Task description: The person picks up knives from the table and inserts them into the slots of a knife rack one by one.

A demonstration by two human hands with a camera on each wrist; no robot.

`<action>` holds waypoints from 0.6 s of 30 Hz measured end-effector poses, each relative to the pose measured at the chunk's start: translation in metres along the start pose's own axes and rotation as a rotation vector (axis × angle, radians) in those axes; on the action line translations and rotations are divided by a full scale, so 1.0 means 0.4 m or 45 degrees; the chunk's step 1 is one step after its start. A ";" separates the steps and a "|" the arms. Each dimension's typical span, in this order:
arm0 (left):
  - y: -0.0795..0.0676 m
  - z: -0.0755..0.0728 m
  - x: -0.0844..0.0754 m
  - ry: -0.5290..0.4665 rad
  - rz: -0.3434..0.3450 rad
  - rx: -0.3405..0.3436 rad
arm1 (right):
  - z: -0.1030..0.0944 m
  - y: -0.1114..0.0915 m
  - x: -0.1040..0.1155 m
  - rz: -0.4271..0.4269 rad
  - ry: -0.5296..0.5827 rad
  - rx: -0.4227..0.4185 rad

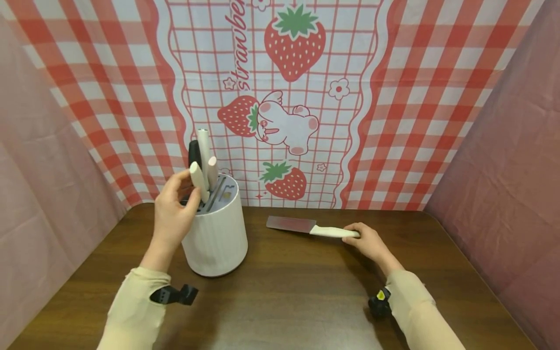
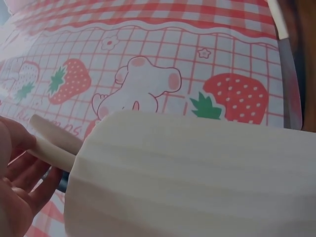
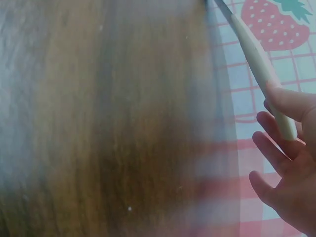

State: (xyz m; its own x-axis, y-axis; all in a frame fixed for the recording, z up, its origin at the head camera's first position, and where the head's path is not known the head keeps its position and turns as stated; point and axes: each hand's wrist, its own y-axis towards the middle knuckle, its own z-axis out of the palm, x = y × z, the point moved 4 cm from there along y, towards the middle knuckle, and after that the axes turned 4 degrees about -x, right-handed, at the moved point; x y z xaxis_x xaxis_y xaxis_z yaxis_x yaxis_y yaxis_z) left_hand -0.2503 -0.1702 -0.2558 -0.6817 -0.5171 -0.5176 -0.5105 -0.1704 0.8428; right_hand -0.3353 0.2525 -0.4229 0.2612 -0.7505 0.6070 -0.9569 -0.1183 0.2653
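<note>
At the left stands a white ribbed knife block point(image 1: 216, 243) with several handles sticking up from its slotted grey top. My left hand point(image 1: 172, 211) pinches one white knife handle point(image 1: 198, 177) between thumb and fingers; its blade is hidden in the block. In the left wrist view, the thumb and fingers of that hand point(image 2: 22, 182) lie on either side of the handle point(image 2: 54, 154). My right hand point(image 1: 367, 240) pinches the end of a white-handled kitchen knife point(image 1: 330, 232) with a broad, square-tipped blade point(image 1: 290, 224) pointing left. The right wrist view shows thumb and fingertips on its handle point(image 3: 259, 64).
A black handle point(image 1: 194, 151) and other white handles point(image 1: 203, 146) rise close beside my left fingers. Behind the brown wooden table point(image 1: 280, 296) hangs a red-and-white checked cloth point(image 1: 415, 97) with strawberries. Pink curtains point(image 1: 503, 160) flank both sides.
</note>
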 end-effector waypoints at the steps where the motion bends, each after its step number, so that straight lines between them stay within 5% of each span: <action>1: 0.000 0.003 0.000 0.007 0.004 -0.002 | -0.001 -0.001 0.001 0.009 0.009 0.003; 8: -0.002 0.006 -0.005 0.054 0.001 -0.017 | -0.007 -0.008 0.021 0.031 0.096 -0.041; 18: -0.006 0.002 -0.006 0.065 -0.025 -0.049 | -0.031 -0.015 0.083 -0.017 0.229 -0.271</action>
State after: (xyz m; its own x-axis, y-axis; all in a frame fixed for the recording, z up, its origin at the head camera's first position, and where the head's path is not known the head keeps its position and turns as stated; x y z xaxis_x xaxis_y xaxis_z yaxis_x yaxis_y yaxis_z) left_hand -0.2478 -0.1679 -0.2567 -0.6437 -0.5556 -0.5263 -0.5023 -0.2122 0.8383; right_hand -0.3192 0.2364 -0.3953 0.3100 -0.6203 0.7205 -0.9099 0.0261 0.4141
